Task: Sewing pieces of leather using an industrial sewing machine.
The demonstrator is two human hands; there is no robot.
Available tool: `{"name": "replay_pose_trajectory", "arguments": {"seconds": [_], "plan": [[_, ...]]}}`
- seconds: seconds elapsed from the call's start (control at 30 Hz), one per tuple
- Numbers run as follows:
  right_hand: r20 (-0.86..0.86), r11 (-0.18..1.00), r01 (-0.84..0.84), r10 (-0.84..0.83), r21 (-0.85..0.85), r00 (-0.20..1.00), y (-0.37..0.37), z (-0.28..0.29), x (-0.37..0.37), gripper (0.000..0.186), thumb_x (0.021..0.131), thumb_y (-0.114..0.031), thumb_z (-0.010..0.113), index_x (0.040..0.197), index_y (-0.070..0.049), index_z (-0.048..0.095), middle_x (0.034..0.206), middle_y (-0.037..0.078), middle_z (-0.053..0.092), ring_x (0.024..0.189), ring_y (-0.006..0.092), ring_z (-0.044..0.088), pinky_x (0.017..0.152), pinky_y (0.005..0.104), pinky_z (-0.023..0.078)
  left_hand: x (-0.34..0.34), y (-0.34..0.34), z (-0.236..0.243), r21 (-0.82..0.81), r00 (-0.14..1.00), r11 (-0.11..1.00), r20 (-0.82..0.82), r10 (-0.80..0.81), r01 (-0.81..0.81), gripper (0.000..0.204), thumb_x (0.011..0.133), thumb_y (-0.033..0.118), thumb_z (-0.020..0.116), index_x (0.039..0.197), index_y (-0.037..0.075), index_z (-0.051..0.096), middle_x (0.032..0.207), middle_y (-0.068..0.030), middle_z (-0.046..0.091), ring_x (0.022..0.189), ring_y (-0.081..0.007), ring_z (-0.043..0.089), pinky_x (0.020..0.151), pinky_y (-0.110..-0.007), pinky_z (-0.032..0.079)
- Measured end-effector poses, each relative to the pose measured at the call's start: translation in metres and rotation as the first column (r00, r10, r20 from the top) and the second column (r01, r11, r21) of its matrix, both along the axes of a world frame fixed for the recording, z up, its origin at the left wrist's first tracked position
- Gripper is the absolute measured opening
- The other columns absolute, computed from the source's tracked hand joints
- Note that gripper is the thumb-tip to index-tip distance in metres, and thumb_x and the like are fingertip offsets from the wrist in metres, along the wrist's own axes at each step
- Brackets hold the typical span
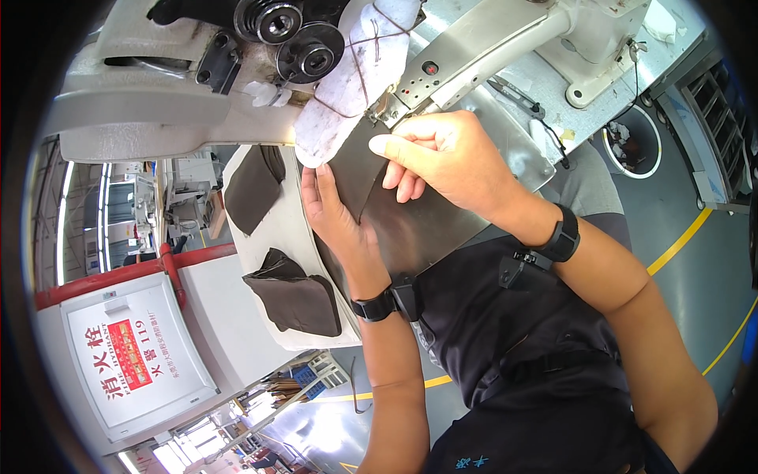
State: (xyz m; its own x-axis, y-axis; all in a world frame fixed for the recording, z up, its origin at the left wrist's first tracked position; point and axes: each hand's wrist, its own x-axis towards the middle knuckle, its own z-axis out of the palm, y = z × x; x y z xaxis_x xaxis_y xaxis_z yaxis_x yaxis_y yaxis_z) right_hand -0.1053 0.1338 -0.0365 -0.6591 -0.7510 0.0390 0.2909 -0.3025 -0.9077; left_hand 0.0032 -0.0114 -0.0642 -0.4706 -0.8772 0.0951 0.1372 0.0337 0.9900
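My left hand (335, 217) grips the left edge of a dark flat piece (359, 162) lying at the sewing machine's needle area (379, 110), its fingertips just below a white padded strip (339, 91) bound with cord. My right hand (446, 162) is closed at the piece's right edge, thumb pressed toward the curled fingers; what is between them is hidden. A shiny metal plate (430, 233) lies under both hands. The machine's pale arm (489, 47) reaches toward the upper right.
Dark cut pieces lie in two stacks (253, 189) (292, 296) on a pale side board (245, 253). A tool (517, 99) lies on the right tabletop (553, 118). A white bucket (630, 162) stands at right, a metal cart (711, 134) beyond. A red pipe (170, 265) and wall cabinet (134, 355) are left.
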Motion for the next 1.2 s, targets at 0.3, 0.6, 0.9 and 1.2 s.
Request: {"name": "replay_pose_trajectory", "arguments": {"seconds": [0.3,0.6,0.9,1.2], "plan": [[-0.187,0.966,0.238,-0.216,0.106,0.958,-0.034,-0.022,0.035,0.044,0.094,-0.033,0.071,0.071,0.003,0.063,0.055,0.012,0.054,0.052,0.0122,0.050,0.052,0.0336,0.043,0.007,-0.007,0.025,-0.548,0.972,0.831,0.229,0.045,0.090,0.038,0.103,0.015,0.062,0.136,-0.003,0.058,0.130,-0.0112,0.063,0.118,-0.0169,0.059,0.103,-0.032,0.047],[0.026,0.969,0.194,-0.193,-0.150,0.981,-0.039,-0.028,0.037,0.030,0.102,-0.017,0.062,0.084,0.006,0.069,0.073,0.006,0.071,0.071,0.0067,0.065,0.062,0.0258,0.051,-0.028,-0.026,0.095,-0.239,0.593,0.608,0.641,-0.487,0.757,0.054,0.091,0.018,0.075,0.139,-0.001,0.060,0.138,-0.0127,0.063,0.128,-0.0195,0.056,0.117,-0.041,0.036],[-0.023,0.965,0.202,-0.208,-0.167,0.978,-0.040,-0.027,0.032,0.033,0.101,-0.020,0.065,0.080,0.005,0.070,0.067,0.004,0.067,0.067,0.0088,0.066,0.059,0.0250,0.049,-0.035,-0.030,0.097,-0.100,0.542,0.615,0.596,-0.592,0.782,0.047,0.095,0.018,0.072,0.137,-0.002,0.060,0.132,-0.0096,0.063,0.124,-0.0174,0.058,0.106,-0.029,0.043],[-0.089,0.980,0.171,-0.180,-0.101,0.980,-0.029,-0.023,0.026,0.035,0.101,-0.020,0.066,0.075,0.004,0.068,0.065,0.002,0.066,0.062,0.0056,0.061,0.055,0.0240,0.046,-0.029,-0.022,0.093,-0.074,0.596,0.709,0.607,-0.526,0.701,0.049,0.095,0.026,0.073,0.133,-0.004,0.062,0.121,-0.0078,0.068,0.113,-0.0138,0.061,0.102,-0.027,0.044]]}}
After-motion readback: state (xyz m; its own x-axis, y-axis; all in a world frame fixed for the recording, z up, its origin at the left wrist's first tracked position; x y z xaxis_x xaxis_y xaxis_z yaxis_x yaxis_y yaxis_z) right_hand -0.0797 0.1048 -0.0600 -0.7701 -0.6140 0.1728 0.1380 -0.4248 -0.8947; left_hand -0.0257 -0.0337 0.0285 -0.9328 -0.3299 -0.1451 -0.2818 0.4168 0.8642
